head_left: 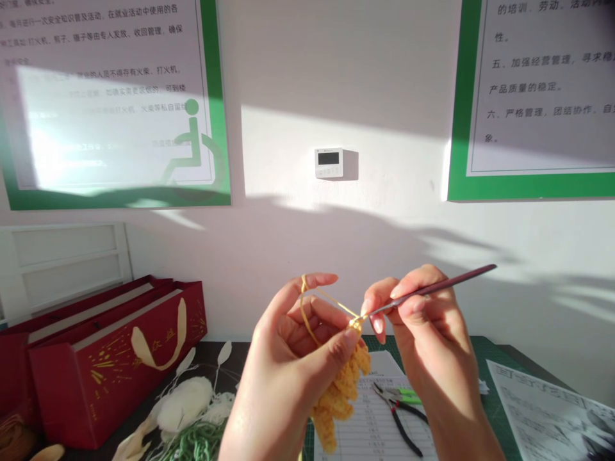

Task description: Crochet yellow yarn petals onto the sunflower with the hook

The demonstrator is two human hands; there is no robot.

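pliers (400,410) on paper (353,422), right of yarn (192,419).

The 1 camera sits on the person's head and looks forward with a slight downward tilt. It faces the wall (288,240) nearly square-on; the wall spans the frame from 9 through 12 to 3 o'clock, beyond the hands. The left hand (298,358) is near the lens at 6 o'clock, the right hand (432,333) at 4. The surface (239,360) shows only low, between 8 and 4 o'clock, at a shallow angle.
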